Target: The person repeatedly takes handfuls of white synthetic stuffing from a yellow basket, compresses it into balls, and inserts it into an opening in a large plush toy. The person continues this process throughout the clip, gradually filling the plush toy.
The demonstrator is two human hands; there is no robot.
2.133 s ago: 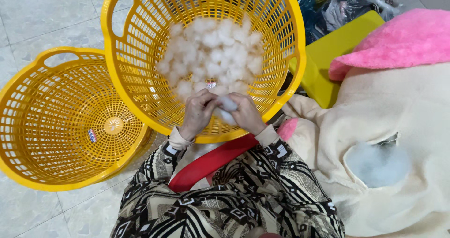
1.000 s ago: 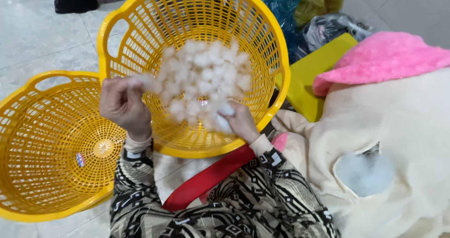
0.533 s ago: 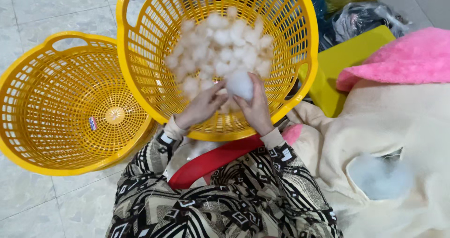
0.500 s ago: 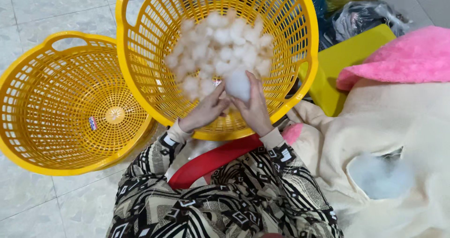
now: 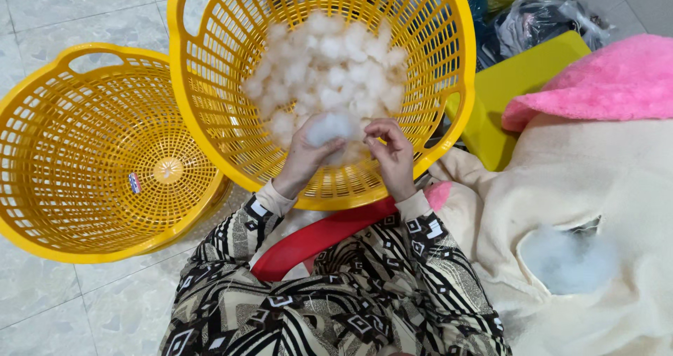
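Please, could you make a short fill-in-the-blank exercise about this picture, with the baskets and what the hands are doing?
1. The left hand holds a white clump of stuffing over the basket that is ____ in colour.
2. The right hand is beside the clump, above the ____ basket, not the empty one.
3. The empty basket has a small ____ on its bottom.
4. The folded cloth at the right edge is ____.

Missing words: yellow; filled; sticker; pink
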